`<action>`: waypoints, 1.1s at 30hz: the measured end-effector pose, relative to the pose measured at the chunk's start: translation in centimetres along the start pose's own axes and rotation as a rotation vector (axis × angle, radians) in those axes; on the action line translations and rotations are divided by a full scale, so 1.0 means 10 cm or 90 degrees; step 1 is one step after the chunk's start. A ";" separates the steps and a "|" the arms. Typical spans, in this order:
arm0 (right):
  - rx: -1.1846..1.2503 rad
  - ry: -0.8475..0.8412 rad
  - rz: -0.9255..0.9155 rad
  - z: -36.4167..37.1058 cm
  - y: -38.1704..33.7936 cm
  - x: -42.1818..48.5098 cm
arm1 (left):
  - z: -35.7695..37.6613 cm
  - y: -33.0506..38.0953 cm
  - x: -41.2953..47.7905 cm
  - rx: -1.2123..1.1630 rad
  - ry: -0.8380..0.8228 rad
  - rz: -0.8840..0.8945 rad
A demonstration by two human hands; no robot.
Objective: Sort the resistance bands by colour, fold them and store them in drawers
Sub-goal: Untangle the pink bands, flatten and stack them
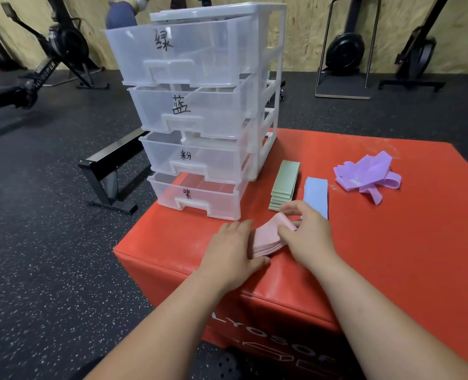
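The left hand (232,246) lies flat on the pink bands (265,239), just in front of the drawers (197,171). The right hand (308,233) pinches the top one.

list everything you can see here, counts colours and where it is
drawer unit: one, clear with a white frame, four hand-labelled drawers all pulled out, far left of the box top
green bands: one folded stack, right of the drawer unit
blue bands: one folded stack, right of the green one
pink bands: one folded stack, near edge, between the hands
purple bands: one loose unfolded heap, far right of the box top
plyo box: one, red, under everything
metal frame: one, black, on the floor left of the box
exercise machines: three, black, along the back wall
floor: black speckled rubber
left hand: flat against the pink stack's left side
right hand: pinches the top pink band
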State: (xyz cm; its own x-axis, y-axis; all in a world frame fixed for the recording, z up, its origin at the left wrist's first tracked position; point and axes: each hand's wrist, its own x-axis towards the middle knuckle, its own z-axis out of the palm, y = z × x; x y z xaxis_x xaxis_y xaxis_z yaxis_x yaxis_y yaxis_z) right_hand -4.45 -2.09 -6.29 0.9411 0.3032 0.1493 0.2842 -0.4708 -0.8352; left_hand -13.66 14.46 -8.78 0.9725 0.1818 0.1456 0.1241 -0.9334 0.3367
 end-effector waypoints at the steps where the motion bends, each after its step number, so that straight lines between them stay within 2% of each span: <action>1: 0.052 0.000 0.025 -0.02 -0.04 0.00 | 0.01 0.01 0.00 -0.031 0.004 -0.014; 3: 0.135 -0.019 0.039 -0.04 -0.17 -0.01 | -0.01 0.05 -0.01 -0.146 0.016 -0.030; 7: 0.230 -0.070 -0.031 -0.09 -0.50 -0.08 | -0.11 0.20 -0.06 -0.425 0.071 -0.063; 10: 0.309 -0.062 -0.048 -0.11 -0.67 -0.08 | -0.21 0.22 -0.09 -0.498 0.111 -0.110; 14: 0.372 -0.007 -0.025 -0.12 -0.66 0.01 | -0.40 0.07 -0.16 -0.329 0.105 -0.067; 16: 0.337 0.023 -0.004 -0.08 -0.53 0.08 | -0.47 -0.05 -0.18 -0.236 0.097 -0.047; 19: 0.198 -0.005 0.023 0.06 -0.26 0.13 | -0.41 -0.19 -0.17 -0.078 0.031 -0.046; 22: -0.016 -0.057 -0.012 0.22 0.00 0.07 | -0.22 -0.18 -0.16 0.085 -0.040 -0.036; 24: -0.098 -0.057 -0.053 0.26 0.08 0.04 | -0.13 -0.16 -0.15 0.114 -0.023 -0.029; 29: -0.191 -0.037 -0.128 0.27 0.16 0.04 | -0.08 -0.16 -0.12 0.085 0.000 -0.025; 33: -0.314 0.042 -0.201 0.27 0.25 -0.02 | -0.07 -0.16 -0.13 0.071 0.023 -0.029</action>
State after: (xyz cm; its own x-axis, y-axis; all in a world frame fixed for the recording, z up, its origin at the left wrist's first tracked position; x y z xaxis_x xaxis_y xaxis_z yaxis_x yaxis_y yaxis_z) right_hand -4.44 -1.06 -9.82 0.8022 0.4462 0.3968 0.5890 -0.7004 -0.4031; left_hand -15.24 15.92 -8.86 0.9581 0.2332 0.1663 0.1903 -0.9523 0.2387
